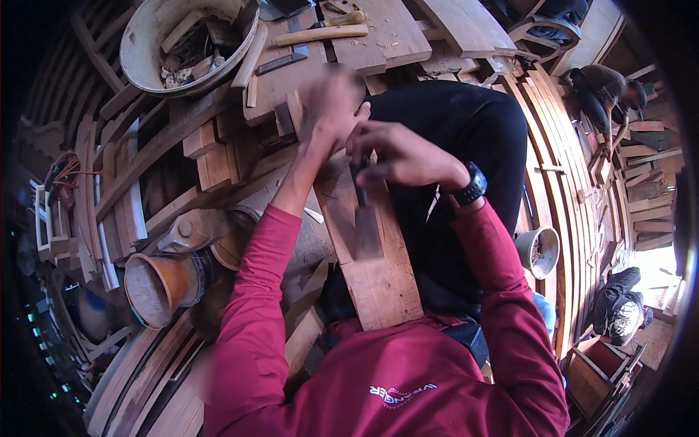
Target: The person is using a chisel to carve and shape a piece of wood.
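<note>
A reddish-brown wooden board (386,291) lies along my lap, its near end against my maroon top. My right hand (399,151), closed on the dark handle of a chisel, has a dark watch (473,183) at its wrist. Pointing toward me, the wide chisel blade (367,234) is over the board's face, its tip blurred. My left hand (331,120) is just left of the chisel handle, near the board's far end. Motion smears it and the rounded shape above it, so I cannot make out its fingers or anything they hold.
Wood scraps fill a pale basin (131,47) at the upper left. A wooden-handled tool (320,35) lies on planks beyond my hands. An orange-brown bucket-like container (169,282) is at left. Long boards (557,204) line the right, where another person (601,91) bends over wood.
</note>
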Available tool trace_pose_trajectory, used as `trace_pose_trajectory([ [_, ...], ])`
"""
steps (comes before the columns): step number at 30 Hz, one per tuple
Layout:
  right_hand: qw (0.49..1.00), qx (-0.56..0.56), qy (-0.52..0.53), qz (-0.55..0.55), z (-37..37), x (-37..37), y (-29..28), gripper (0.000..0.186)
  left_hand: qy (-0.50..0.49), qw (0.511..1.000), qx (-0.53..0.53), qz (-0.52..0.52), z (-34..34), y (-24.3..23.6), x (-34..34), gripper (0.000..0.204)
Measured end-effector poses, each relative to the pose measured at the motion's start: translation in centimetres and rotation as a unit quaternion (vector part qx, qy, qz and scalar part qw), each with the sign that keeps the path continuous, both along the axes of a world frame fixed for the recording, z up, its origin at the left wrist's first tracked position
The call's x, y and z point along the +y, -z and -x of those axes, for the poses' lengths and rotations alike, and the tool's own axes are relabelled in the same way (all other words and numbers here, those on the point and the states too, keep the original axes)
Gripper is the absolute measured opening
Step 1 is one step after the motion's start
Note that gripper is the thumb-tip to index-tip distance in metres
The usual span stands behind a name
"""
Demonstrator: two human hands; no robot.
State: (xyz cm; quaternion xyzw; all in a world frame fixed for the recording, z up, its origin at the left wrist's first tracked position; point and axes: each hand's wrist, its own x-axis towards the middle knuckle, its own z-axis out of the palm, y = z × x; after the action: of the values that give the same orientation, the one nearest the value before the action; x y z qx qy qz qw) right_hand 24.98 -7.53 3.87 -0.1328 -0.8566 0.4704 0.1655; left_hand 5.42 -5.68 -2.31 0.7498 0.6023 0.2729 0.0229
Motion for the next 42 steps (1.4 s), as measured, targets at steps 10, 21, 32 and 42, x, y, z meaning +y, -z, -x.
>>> trace_pose_trajectory([
  [10,0.969,-0.018,-0.010,0.247,0.5,-0.6,-0.4,0.042,0.001,1.000,0.018,-0.012,0.1,0.0,-0.1,0.035],
  [21,0.991,0.000,-0.001,0.133,0.5,-0.7,0.1,0.030,0.006,1.000,0.012,-0.005,-0.2,-0.3,-0.1,0.037],
  [32,0.974,0.043,0.042,0.220,0.7,-1.1,0.2,0.029,-0.001,1.000,0.011,0.001,-0.1,0.1,0.1,0.032],
  [42,0.983,-0.002,0.014,0.182,0.8,-1.0,0.0,0.026,0.003,1.000,0.024,0.008,-0.1,-0.4,0.0,0.036],
])
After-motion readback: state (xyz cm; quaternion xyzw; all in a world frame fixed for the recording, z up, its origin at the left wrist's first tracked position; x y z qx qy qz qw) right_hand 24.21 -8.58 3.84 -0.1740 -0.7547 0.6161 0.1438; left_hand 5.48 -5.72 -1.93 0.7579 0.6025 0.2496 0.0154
